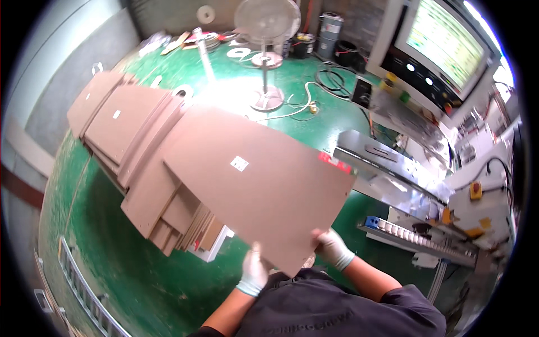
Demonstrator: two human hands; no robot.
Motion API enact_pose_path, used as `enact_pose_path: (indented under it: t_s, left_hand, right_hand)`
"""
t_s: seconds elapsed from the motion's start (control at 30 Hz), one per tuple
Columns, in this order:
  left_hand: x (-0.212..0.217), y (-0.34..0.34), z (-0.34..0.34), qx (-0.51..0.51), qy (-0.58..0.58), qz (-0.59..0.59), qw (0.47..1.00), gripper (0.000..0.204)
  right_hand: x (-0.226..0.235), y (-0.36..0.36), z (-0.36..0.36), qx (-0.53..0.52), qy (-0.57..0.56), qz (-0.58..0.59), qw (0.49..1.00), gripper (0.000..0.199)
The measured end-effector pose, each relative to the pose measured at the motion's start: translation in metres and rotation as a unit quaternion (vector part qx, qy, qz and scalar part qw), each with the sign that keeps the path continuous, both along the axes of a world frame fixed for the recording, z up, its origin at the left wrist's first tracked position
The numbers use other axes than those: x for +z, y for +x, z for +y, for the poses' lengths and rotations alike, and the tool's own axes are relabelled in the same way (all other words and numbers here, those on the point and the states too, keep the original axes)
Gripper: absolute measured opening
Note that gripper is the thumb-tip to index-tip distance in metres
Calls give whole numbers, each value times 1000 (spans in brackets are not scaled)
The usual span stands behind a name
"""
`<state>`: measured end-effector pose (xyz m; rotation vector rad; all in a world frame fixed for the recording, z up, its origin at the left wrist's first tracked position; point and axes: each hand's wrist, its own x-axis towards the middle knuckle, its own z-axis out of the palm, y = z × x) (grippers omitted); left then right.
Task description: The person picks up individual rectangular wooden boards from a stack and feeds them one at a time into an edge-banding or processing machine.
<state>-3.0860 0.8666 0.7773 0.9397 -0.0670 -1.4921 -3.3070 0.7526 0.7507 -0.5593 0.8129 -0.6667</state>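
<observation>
A large tan board (pixel 275 185) with a small white label stretches away from me, its near end in front of my body. My left hand (pixel 255 272), in a pale glove, is closed on the board's near left edge. Also gloved, my right hand (pixel 332 247) grips the near right edge, with the fingertips on top. The board's far end reaches over a stack of similar tan boards (pixel 126 118) at the left; whether it rests on them I cannot tell. Narrower pieces (pixel 182 210) lie under its left side.
At the right stands a machine with a metal beam (pixel 387 163), a roller rail (pixel 418 241) and a screen (pixel 446 42). A pedestal fan (pixel 266 56), buckets (pixel 303 46) and loose hoses (pixel 306 101) are on the green floor ahead. A metal ladder-like frame (pixel 84 292) lies at the lower left.
</observation>
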Motion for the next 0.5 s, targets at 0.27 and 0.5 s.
enact_pose_path:
  t_s: [0.27,0.5]
  left_hand:
    - [-31,16,-59,-157,10,3,988,58]
    - [-79,115,-135,-41,43,-57,997,57]
  right_hand:
    - [9,-20,15,-131,-5,87,988,35]
    - [-24,-79,35,-233,-35,228,945,50]
